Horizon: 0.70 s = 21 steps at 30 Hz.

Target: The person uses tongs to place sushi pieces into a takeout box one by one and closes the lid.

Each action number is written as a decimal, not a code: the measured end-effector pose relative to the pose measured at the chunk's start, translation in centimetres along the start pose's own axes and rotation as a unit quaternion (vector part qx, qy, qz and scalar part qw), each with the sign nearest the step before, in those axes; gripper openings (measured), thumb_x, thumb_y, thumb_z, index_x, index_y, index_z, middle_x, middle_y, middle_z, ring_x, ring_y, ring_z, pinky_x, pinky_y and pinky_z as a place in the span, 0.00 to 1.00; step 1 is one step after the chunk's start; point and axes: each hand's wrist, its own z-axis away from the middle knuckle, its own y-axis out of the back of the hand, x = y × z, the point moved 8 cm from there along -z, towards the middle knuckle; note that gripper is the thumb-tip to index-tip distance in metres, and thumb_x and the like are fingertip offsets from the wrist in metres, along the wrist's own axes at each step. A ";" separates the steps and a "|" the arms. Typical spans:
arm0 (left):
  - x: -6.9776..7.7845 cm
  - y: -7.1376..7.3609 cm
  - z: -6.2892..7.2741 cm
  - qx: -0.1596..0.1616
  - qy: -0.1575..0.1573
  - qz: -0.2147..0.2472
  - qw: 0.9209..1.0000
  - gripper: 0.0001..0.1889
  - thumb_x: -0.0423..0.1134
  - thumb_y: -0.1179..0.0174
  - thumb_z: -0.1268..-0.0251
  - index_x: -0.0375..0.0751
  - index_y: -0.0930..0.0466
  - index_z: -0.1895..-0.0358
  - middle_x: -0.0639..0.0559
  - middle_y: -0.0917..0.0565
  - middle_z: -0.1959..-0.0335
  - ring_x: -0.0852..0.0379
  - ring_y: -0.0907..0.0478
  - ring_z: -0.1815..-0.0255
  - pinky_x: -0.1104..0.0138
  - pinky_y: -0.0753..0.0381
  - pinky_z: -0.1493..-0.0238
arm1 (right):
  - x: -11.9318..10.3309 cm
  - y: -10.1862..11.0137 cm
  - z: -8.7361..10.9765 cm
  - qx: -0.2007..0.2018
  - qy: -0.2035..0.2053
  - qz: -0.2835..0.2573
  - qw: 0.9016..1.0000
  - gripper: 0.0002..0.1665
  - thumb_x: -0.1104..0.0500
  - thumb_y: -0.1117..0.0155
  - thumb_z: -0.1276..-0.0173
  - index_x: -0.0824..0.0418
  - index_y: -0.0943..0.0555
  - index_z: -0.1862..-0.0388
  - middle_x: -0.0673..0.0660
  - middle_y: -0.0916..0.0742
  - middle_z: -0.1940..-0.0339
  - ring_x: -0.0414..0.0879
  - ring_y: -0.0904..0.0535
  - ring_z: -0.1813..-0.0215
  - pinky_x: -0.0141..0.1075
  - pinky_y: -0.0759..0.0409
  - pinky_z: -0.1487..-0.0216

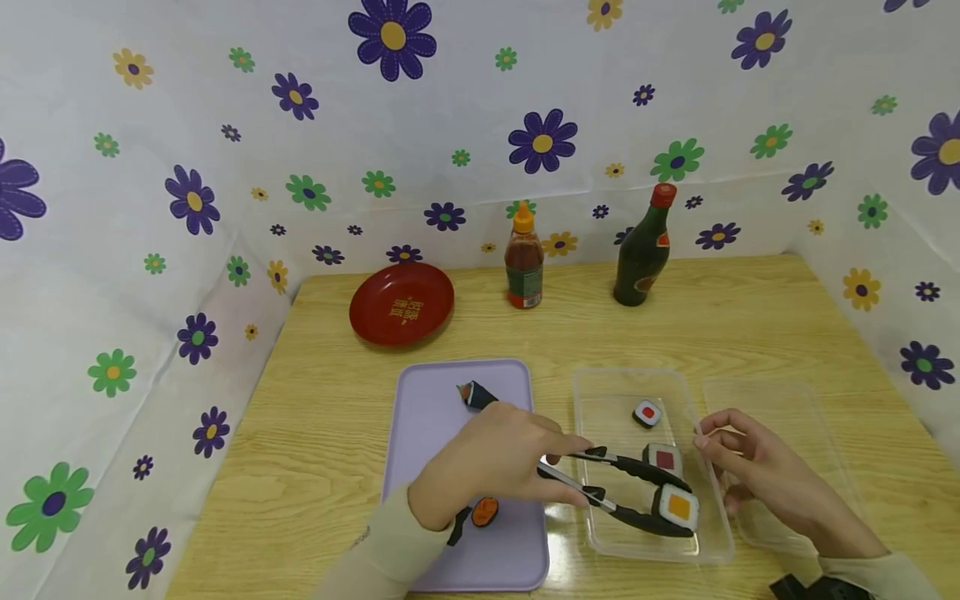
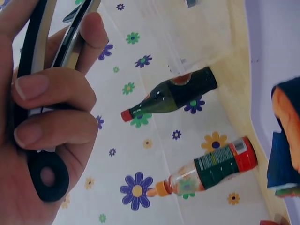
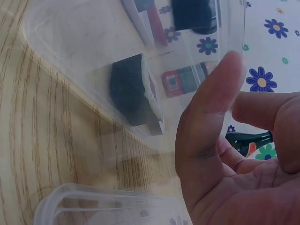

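In the foreground, the left forearm is slanting rightward over a purple tray (image 1: 420,417), and the left hand (image 1: 502,454) is gripping black-and-silver tongs (image 1: 648,522) with curled fingers. The tong tips are reaching into a clear box (image 1: 652,555), an orange-centred sushi roll (image 1: 678,506) sitting between them. From the right, the other forearm is angling inward; the right hand (image 1: 757,467) is pinching the box's right rim, fingers bent. Farther in, a red-centred roll (image 1: 663,458) and a smaller roll (image 1: 647,413) are lying in the box. Beyond, a sauce bottle (image 1: 523,267) and a green bottle (image 1: 641,258) are standing.
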 end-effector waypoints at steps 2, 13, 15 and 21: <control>0.2 -0.3 -0.3 -0.006 0.000 -0.013 1.000 0.31 0.74 0.36 0.38 0.64 0.13 0.38 0.71 0.13 0.68 0.75 0.27 0.77 0.78 0.37 0.78 | 0.0 0.0 0.0 0.002 -0.003 -0.002 1.000 0.08 0.58 0.50 0.13 0.56 0.31 0.42 0.45 0.20 0.69 0.47 0.22 0.71 0.45 0.15 0.77; 1.7 -2.0 -1.6 -0.031 -0.015 -0.071 0.997 0.31 0.77 0.39 0.39 0.67 0.13 0.39 0.74 0.16 0.72 0.76 0.27 0.77 0.78 0.36 0.79 | 0.2 -0.1 0.0 0.003 -0.014 -0.009 1.000 0.08 0.57 0.49 0.13 0.54 0.30 0.41 0.45 0.20 0.69 0.47 0.22 0.71 0.46 0.15 0.77; 1.9 -2.3 -1.7 -0.035 -0.016 -0.083 0.996 0.31 0.77 0.39 0.39 0.68 0.13 0.39 0.74 0.13 0.70 0.75 0.23 0.76 0.78 0.35 0.80 | 0.2 -0.1 0.0 0.001 -0.013 -0.011 1.000 0.08 0.57 0.49 0.13 0.54 0.30 0.41 0.45 0.20 0.69 0.47 0.23 0.72 0.46 0.15 0.77; 2.1 -3.0 -2.0 -0.057 -0.002 -0.091 0.994 0.30 0.78 0.40 0.38 0.69 0.13 0.41 0.72 0.13 0.69 0.71 0.22 0.77 0.76 0.39 0.82 | 0.2 -0.1 0.0 0.001 -0.009 -0.010 1.000 0.08 0.58 0.50 0.13 0.54 0.30 0.41 0.45 0.20 0.69 0.47 0.23 0.73 0.46 0.15 0.77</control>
